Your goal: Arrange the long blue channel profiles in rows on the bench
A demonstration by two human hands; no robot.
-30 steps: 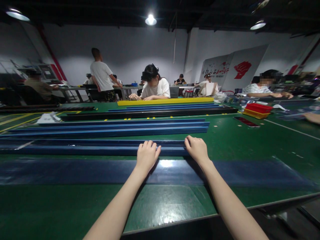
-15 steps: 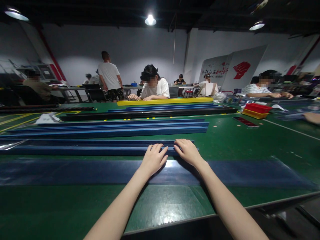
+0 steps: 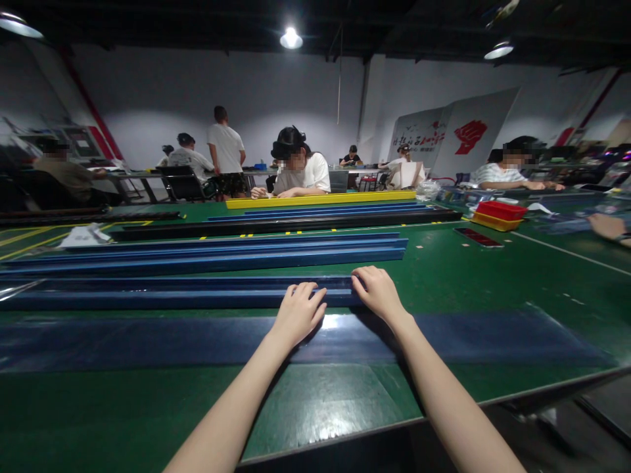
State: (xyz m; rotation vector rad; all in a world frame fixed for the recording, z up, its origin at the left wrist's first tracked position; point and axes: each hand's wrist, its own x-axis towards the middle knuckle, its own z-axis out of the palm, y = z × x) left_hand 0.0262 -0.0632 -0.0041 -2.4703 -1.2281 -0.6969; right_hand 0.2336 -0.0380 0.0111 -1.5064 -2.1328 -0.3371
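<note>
A long blue channel strip (image 3: 162, 299) lies across the green table in front of me, with a dark, glossy inside. My left hand (image 3: 300, 312) bends over its near wall close to the right end, fingers on top and thumb at the front side. At that right end, my right hand (image 3: 379, 293) has its fingers curled over the strip, and the hand hides the tip. Nearer to me, under my wrists, a wide, clear bluish plastic sheet (image 3: 172, 341) lies flat.
Beyond are more blue channel strips (image 3: 296, 253), a black strip (image 3: 296, 225) and a yellow strip (image 3: 320, 200). A phone (image 3: 478, 237) and red and yellow trays (image 3: 499, 213) lie to the right. A co-worker (image 3: 300, 171) sits opposite; another person's hand (image 3: 607, 226) shows at right.
My right hand has slid slightly right and away from me, to the strip's end, widening the gap between my hands. My left hand stays on the strip. The view has shifted a little.
</note>
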